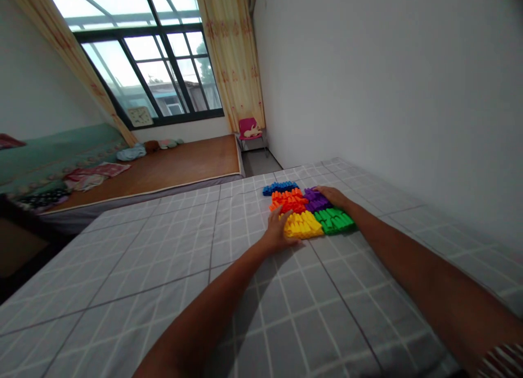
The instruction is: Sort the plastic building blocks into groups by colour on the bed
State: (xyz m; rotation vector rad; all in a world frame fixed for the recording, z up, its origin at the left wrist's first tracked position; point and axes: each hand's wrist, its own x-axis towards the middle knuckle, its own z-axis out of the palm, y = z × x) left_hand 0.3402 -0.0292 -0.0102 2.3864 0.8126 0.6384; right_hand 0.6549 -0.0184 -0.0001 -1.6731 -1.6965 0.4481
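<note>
Small plastic pieces are grouped by colour on a grey checked cloth (163, 269). The yellow pieces (303, 225) lie in front, beside the green pieces (335, 221). Behind them are the orange pieces (288, 200) and purple pieces (316, 200), with the blue pieces (280, 188) farthest back. My left hand (280, 231) is at the left side of the yellow group, thumb and fingers spread around its edge and touching it. My right hand (334, 196) reaches over the far right edge of the purple group, fingers stretched out; their tips are hard to make out.
A white wall (388, 84) runs along the right. Beyond the cloth stands a low bed with a brown mat (183, 163), with clothes (96, 174) at its left. A pink chair (247, 126) is in the far corner, by the curtain (232, 56).
</note>
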